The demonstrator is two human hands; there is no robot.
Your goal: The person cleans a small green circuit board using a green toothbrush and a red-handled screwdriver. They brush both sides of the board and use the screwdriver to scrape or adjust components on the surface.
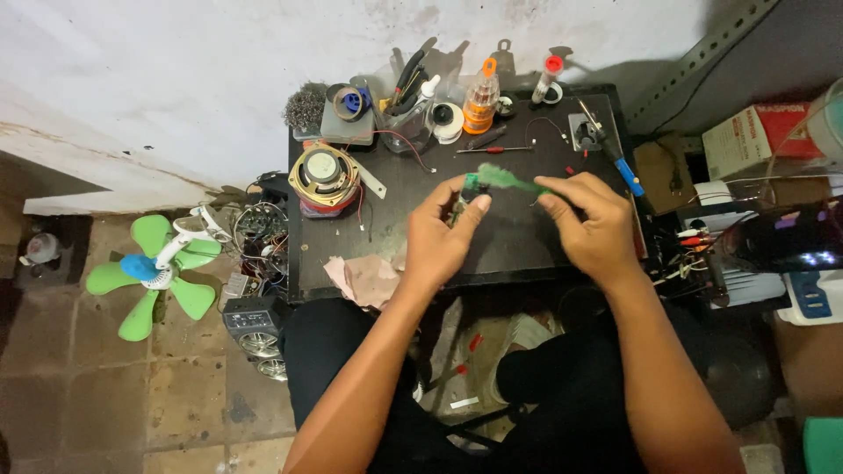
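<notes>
Holding a green-handled screwdriver (512,181) in the right hand (590,221), fingers closed around its handle, tip aimed at a small component (468,190) pinched between the left hand's (442,237) thumb and fingertips. Working above a dark tabletop (518,237), near a loose speaker (324,170) and a pink rag (367,278).

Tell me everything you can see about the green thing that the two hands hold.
The green piece is small, flat and elongated, translucent-looking, perhaps a circuit board; it is blurred, so details are unclear. It lies roughly level above the dark worktable, not resting on it. The left hand pinches its left end, where a small dark part sits, and the right hand grips its right end with the fingers.
</notes>
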